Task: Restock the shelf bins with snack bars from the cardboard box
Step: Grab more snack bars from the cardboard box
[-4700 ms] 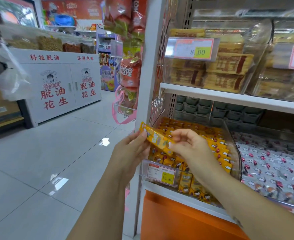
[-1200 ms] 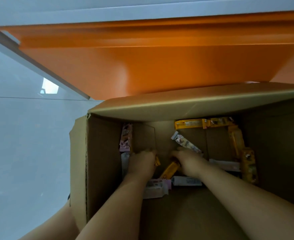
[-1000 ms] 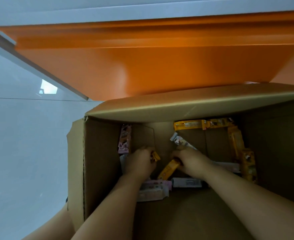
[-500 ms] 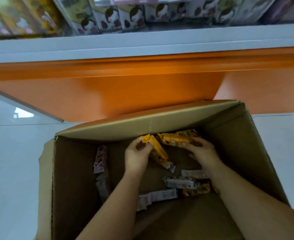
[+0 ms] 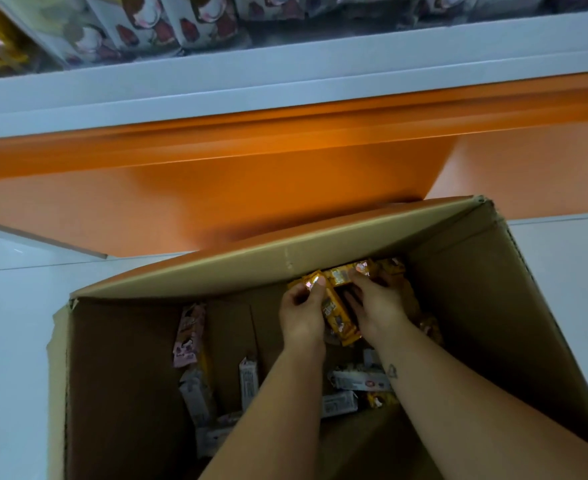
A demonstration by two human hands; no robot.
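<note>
Cardboard box (image 5: 493,306) sits open on the floor, lower centre of frame, hard against the orange base panel (image 5: 216,195) under the white shelf edge (image 5: 285,77).

Both hands are inside the box, just below its far flap. Left hand (image 5: 301,317) pinches the end of one of the yellow snack bars (image 5: 337,315) between thumb and fingers. Right hand (image 5: 377,308) has its fingers curled over the rest of the bunch. Judgement: the hands close in from both sides to gather the loose bars into one bundle for a single carry.

A pink-wrapped bar (image 5: 188,336) and white-wrapped bars (image 5: 356,381) lie loose on the box floor, untouched.

Shelf bins (image 5: 216,43) run along the top edge of the frame, well apart from the hands. Step in hand: collecting, not yet lifting.
</note>
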